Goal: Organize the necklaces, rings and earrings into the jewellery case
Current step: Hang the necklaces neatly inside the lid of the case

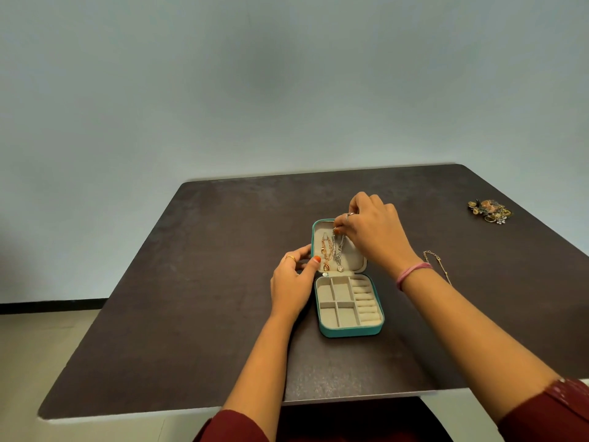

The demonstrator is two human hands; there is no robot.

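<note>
The right hand [371, 232] pinches the top of a silver necklace [338, 252] inside the lid of the open case [350, 331]; the left hand [291, 282] grips the left edge of that lid, thumb on the lining; a gold necklace [325, 255] hangs in the lid just left of the silver one; right of the case a thin chain [438, 264] lies on the table [191, 282]; far right of the case, well apart, sits a pile [490, 211] of small jewellery.
</note>
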